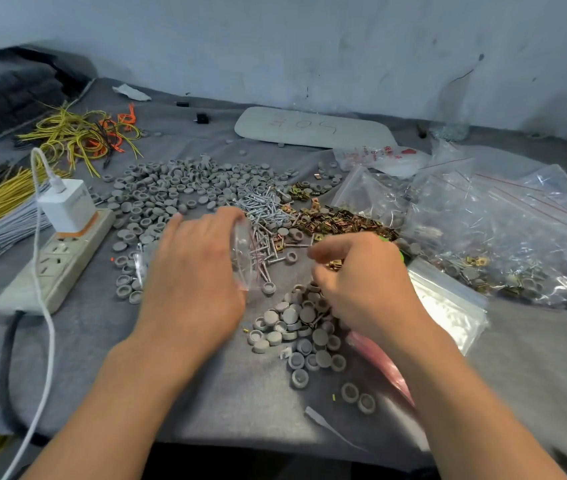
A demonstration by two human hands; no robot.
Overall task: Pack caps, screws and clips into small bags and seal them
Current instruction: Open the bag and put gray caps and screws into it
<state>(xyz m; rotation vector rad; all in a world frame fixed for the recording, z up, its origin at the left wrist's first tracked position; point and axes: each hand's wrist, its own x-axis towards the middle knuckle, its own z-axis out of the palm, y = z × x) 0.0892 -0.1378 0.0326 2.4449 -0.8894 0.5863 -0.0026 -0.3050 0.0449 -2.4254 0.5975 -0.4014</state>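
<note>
At frame centre my left hand [195, 268] grips a small clear bag [244, 252], its mouth seemingly facing right. My right hand [368, 282] pinches a few brass clips [335, 264] just beside it. I judge the thin mouth may sag shut. The clips could then miss and scatter into the grey caps [292, 320] below or the screws [261, 206] above, on the bench [102, 341].

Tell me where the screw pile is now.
In the head view, the screw pile lies near the centre, just beyond the left hand, with the spread of grey caps to its left and the brass clips to its right.
</note>
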